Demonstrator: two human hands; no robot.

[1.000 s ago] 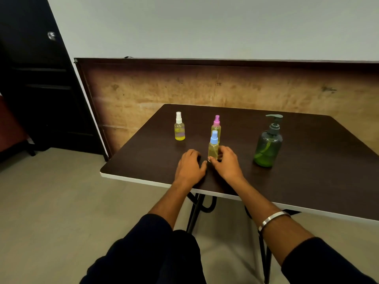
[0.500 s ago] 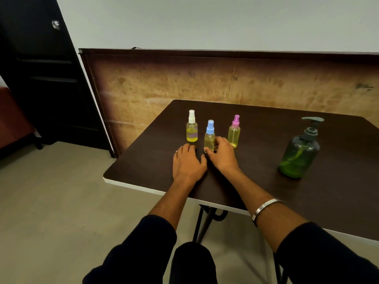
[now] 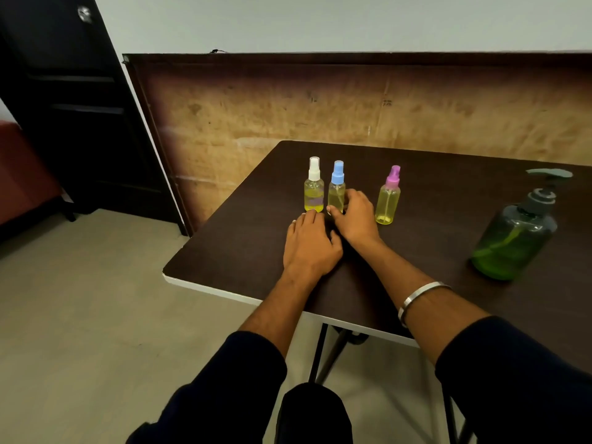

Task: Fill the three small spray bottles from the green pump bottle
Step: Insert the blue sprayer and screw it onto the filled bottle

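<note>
Three small clear spray bottles with yellow liquid stand upright on the dark table (image 3: 243, 251). The white-capped bottle (image 3: 313, 187) is leftmost, the blue-capped bottle (image 3: 336, 187) stands right beside it, and the pink-capped bottle (image 3: 388, 198) is apart to the right. My right hand (image 3: 354, 216) grips the base of the blue-capped bottle with thumb and fingers. My left hand (image 3: 309, 245) lies flat on the table, fingers near the white-capped bottle. The green pump bottle (image 3: 515, 238) stands at the right, away from both hands.
The table's white front edge (image 3: 224, 291) runs diagonally near my forearms. A worn brown board (image 3: 320, 107) lines the wall behind the table. A dark door (image 3: 64, 107) stands at the left over the grey floor.
My right hand has slid the blue-capped bottle back and left, from in front of the pink one to beside the white one. My left hand followed along the table.
</note>
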